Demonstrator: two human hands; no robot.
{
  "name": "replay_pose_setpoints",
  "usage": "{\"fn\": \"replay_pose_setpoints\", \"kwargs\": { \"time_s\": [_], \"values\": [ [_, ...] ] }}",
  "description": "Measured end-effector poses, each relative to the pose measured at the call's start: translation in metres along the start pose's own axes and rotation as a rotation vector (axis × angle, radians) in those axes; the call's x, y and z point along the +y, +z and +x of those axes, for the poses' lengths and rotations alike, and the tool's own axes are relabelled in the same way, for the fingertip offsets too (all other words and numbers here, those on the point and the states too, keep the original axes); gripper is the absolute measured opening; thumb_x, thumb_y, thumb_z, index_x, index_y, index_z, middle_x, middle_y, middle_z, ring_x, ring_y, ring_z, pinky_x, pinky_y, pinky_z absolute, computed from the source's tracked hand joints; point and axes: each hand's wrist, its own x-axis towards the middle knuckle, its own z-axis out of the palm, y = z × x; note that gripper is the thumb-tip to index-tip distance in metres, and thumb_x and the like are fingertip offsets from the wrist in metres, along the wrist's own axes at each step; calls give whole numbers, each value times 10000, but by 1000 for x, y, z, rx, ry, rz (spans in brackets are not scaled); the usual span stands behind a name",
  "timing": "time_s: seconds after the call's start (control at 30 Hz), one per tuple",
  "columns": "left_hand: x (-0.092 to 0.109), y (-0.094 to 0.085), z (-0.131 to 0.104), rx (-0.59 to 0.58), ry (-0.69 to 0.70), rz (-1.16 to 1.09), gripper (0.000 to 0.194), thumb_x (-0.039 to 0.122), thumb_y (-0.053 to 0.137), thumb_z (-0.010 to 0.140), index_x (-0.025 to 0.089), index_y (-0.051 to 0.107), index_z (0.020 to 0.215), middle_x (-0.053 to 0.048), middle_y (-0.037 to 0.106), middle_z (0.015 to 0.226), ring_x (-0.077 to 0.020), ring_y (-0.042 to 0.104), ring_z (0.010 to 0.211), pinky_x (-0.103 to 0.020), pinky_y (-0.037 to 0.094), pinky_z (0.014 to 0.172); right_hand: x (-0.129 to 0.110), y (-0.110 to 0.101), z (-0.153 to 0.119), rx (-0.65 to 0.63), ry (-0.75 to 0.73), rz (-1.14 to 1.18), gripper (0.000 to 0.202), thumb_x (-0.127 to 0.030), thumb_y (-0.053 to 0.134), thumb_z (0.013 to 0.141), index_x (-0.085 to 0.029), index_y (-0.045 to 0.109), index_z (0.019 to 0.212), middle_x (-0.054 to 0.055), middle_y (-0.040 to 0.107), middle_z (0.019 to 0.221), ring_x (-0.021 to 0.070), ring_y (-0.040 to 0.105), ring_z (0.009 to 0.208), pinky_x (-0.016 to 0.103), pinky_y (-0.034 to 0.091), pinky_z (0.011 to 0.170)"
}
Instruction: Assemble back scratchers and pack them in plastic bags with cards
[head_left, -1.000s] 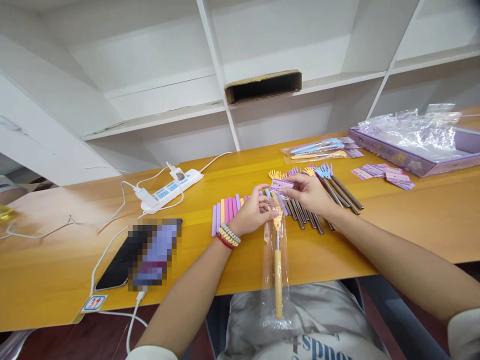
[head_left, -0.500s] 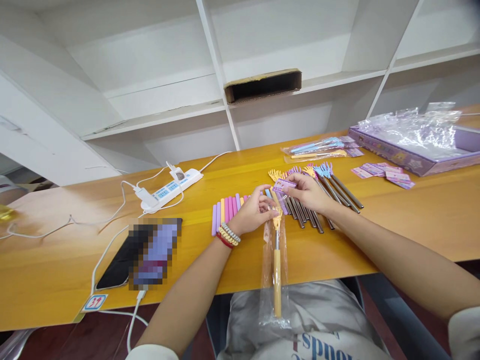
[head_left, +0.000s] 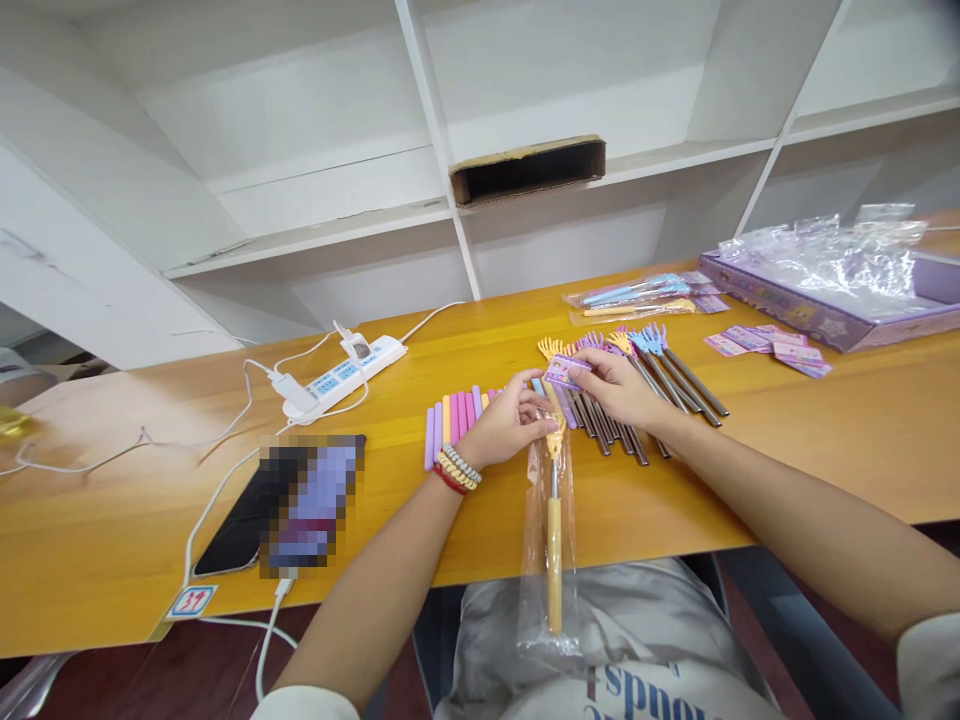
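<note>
My left hand (head_left: 511,420) pinches the top of a clear plastic bag (head_left: 534,560). Inside the bag hangs a yellow hand-shaped scratcher (head_left: 554,560), its handle down over the table's front edge. Just above the bag's top, my right hand (head_left: 611,385) holds a small purple printed card (head_left: 565,371) between thumb and fingers. Behind and beside my right hand lie several metal rods with colourful hand-shaped heads (head_left: 667,370). Pink, purple and yellow tubes (head_left: 454,420) lie in a row past my left hand.
Loose printed cards (head_left: 766,347) lie at the right, near a purple box (head_left: 810,305) of clear bags. Bagged scratchers (head_left: 637,297) lie behind the rods. A power strip (head_left: 345,378), cables and a black phone-like object (head_left: 247,520) are at left. Shelves (head_left: 322,235) stand behind the table.
The card in my right hand has tilted slightly, showing more of its printed face. My left hand and the bag have barely moved.
</note>
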Motion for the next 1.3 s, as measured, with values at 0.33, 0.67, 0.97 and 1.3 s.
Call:
{"fn": "replay_pose_setpoints", "kwargs": {
  "time_s": [0.33,0.67,0.97,1.3],
  "values": [
    [2,0,0,4,-9,29,667,258,673,741,186,299,1290,-58,572,953,-106,544,731,-280,432,707,2,-3,-2,44,-16,-187,210,-390,511,869,-182,544,869,7,562,664,121,491,547,259,388,507],
    [1,1,0,0,-1,-4,674,277,680,739,185,305,1291,-67,574,961,-111,548,733,-292,443,710,0,3,-4,103,-49,-238,206,-392,435,910,-199,487,860,-1,557,615,138,506,521,275,388,511],
    [5,0,-1,-4,-17,27,664,270,671,740,186,304,1287,-60,574,963,-101,536,729,-284,433,710,6,1,-4,77,-110,-196,125,-295,461,898,-196,512,955,25,575,731,148,532,609,290,419,583],
    [5,-1,-1,-3,-17,38,667,269,677,737,182,296,1278,-60,587,956,-104,541,718,-259,422,661,1,-4,-3,9,-42,-62,170,-330,567,831,-168,553,881,18,560,741,112,488,600,254,388,539]
  ]
}}
